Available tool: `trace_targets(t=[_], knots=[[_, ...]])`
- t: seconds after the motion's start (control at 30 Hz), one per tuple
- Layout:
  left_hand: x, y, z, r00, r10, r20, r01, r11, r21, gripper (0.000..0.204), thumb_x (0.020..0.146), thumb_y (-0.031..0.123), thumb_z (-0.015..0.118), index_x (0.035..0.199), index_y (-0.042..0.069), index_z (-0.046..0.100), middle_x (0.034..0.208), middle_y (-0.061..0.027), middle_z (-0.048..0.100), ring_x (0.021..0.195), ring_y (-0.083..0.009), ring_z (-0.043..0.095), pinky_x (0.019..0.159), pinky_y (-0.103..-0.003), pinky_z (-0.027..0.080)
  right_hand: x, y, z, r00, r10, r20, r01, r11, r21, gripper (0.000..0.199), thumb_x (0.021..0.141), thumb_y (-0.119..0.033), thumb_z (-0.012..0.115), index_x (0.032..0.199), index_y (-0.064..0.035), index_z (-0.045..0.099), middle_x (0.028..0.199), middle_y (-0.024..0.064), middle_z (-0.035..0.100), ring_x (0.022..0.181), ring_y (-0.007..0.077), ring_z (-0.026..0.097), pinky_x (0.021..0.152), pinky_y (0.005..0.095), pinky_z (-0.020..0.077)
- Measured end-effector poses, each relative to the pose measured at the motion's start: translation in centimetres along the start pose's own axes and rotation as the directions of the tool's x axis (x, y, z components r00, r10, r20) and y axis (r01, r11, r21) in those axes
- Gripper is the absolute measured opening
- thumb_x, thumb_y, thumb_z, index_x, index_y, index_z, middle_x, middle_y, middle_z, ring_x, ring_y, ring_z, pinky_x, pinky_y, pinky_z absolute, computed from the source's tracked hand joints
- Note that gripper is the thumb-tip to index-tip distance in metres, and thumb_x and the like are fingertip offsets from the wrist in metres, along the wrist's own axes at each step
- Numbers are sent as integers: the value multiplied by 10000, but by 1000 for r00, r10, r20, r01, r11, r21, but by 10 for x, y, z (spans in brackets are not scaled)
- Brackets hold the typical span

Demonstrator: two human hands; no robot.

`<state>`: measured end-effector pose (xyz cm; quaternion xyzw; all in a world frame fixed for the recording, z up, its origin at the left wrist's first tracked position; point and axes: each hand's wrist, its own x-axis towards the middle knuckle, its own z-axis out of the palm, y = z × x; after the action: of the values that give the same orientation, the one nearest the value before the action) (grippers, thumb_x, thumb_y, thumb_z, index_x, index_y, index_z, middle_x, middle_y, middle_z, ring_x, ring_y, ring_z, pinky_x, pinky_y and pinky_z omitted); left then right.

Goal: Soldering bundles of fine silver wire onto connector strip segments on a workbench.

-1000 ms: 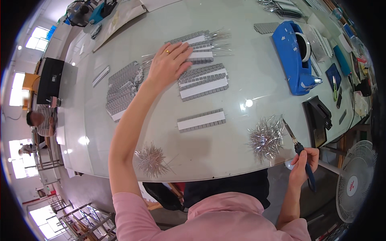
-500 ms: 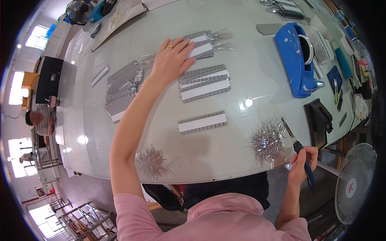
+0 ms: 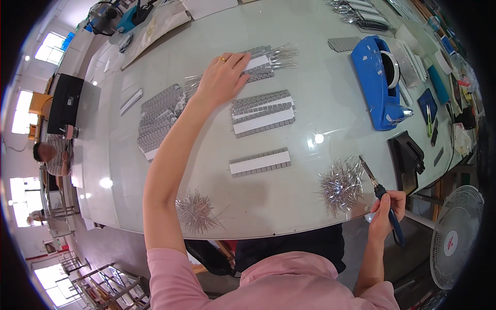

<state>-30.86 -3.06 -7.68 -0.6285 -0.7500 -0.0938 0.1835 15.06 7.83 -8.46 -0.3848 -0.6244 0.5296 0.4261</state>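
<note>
With my left arm stretched to the far side of the table, my left hand (image 3: 219, 77) is closed over a grey-edged strip with a white band (image 3: 258, 63). Its thumb lies on the near edge and its fingers on the far edge. Similar grey strips lie beside it, and thin silvery wires (image 3: 284, 56) stick out at the ends. My right hand (image 3: 386, 212) grips a soldering iron (image 3: 393, 225) with a dark blue handle, tip pointing up and away. That tip is beside a bristly heap of silvery wire pieces (image 3: 340, 188).
Nearer on the table are a pair of strips (image 3: 263, 116) and a single strip (image 3: 260, 163). More grey strips (image 3: 157, 121) lie left; another wire heap (image 3: 196, 212) sits by my left elbow. At right stand a blue tape dispenser (image 3: 374, 82), a black stand (image 3: 405, 160) and a fan (image 3: 452, 240).
My left hand has shifted slightly away and right, its fingers drawn closer together, and the strip under it has moved toward the farther strips. My right hand keeps the soldering iron almost still.
</note>
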Motion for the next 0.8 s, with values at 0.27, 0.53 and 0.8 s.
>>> trace_targets(t=[0.27, 0.53, 0.8], knots=[[-3, -6, -7, 999, -4, 38, 8, 996, -90, 521, 833, 317, 668, 1250, 36, 530, 1252, -88, 550, 1136, -285, 517, 943, -414, 443, 2, -2, 5, 1000, 3, 4, -3, 1000, -10, 82, 896, -64, 571, 906, -8, 511, 767, 44, 503, 507, 86, 477, 477, 223, 408], [-2, -18, 5, 996, 86, 19, -84, 994, -76, 562, 823, 270, 657, 1305, 23, 508, 1274, -155, 560, 1133, -360, 528, 973, -442, 421, 21, -39, -39, 970, -209, -127, 168, 947, -273, 150, 852, -24, 627, 784, -44, 494, 696, -21, 448, 604, 42, 436, 553, 196, 342], [7, 0, -3, 999, 33, 40, -28, 992, -122, 602, 800, 238, 693, 1323, 9, 501, 1292, -132, 558, 1161, -338, 509, 967, -426, 424, 70, -76, -101, 929, -342, -139, 204, 790, -579, 216, 852, -56, 634, 706, -29, 477, 636, -47, 431, 634, 19, 395, 569, 203, 304]])
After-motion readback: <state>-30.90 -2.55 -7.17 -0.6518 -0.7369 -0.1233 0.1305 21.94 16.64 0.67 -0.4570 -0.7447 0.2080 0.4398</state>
